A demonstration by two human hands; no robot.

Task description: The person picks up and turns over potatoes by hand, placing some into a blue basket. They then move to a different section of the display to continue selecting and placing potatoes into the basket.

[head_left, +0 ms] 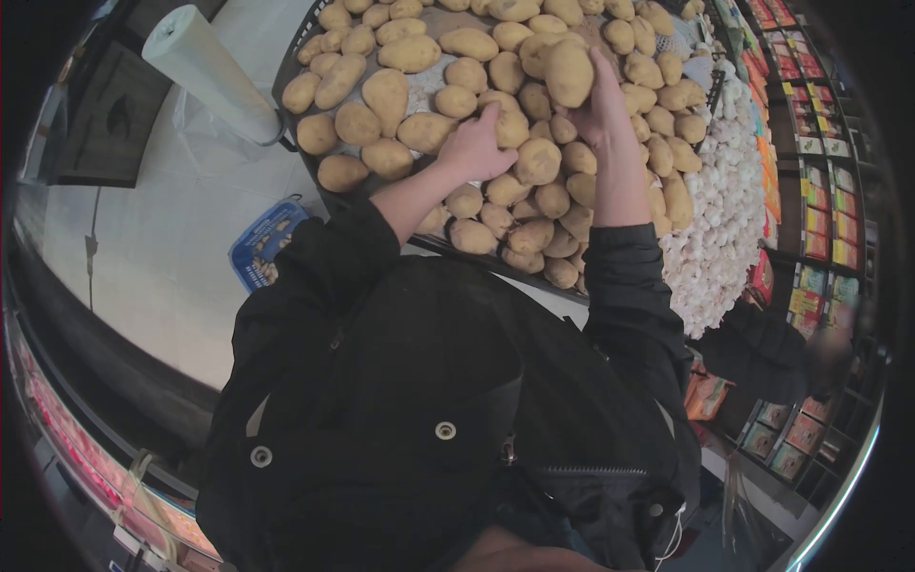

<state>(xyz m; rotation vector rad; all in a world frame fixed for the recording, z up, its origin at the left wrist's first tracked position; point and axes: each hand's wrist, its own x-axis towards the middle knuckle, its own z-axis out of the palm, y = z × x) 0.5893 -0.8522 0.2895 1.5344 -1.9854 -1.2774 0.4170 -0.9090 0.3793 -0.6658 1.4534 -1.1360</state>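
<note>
Head view: left hand (479, 148) half-curled around one potato (508, 122); right hand (602, 110), half-curled, cups another potato (569, 74).

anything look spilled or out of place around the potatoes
Nothing clearly stands out. The potatoes are heaped loosely, but none shows on the visible floor. Thin clear plastic hangs loose beside the upright roll; small blemishes are hard to judge.

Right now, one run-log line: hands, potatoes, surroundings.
left hand: fingers on potato in pile | right hand: holding upper potato | garlic: heaped beside potatoes | plastic roll: left of potatoes
</note>
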